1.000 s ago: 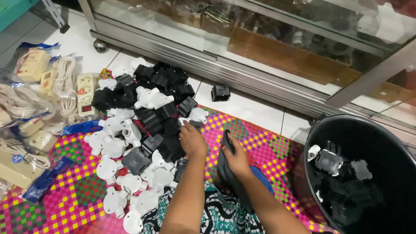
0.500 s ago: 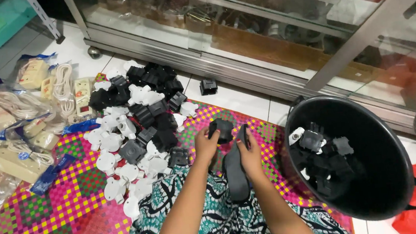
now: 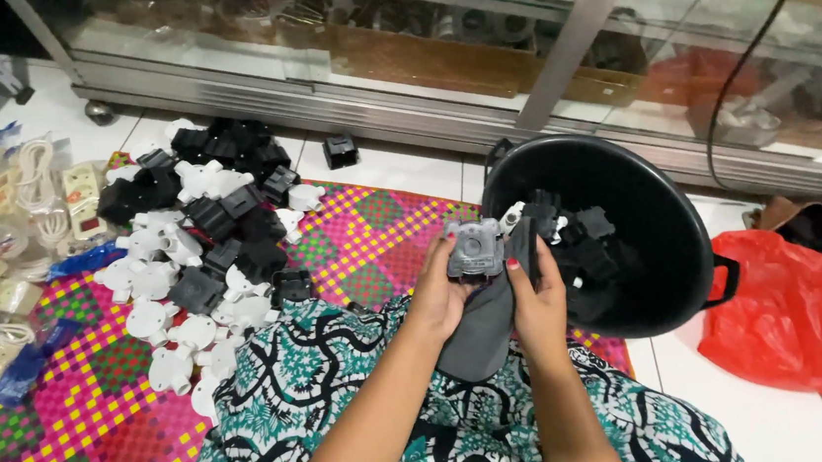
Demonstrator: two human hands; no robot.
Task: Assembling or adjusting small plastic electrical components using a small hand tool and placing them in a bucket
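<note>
Both hands, left hand [image 3: 440,296] and right hand [image 3: 538,301], clamp the grey plug part [image 3: 473,247], now lifted from the pile [image 3: 204,239] toward the black bucket [image 3: 674,238].

Evenly lit from overhead, moderately bright; soft shadows only. Glare and reflections across glass cabinet [image 3: 473,27] (contents hazy). Slight wide-angle bending at edges.

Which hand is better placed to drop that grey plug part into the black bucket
Probably the right hand: it is nearer the bucket, whose rim lies beside it. Both hands hold the plug part; the left hand is on the far side.
</note>
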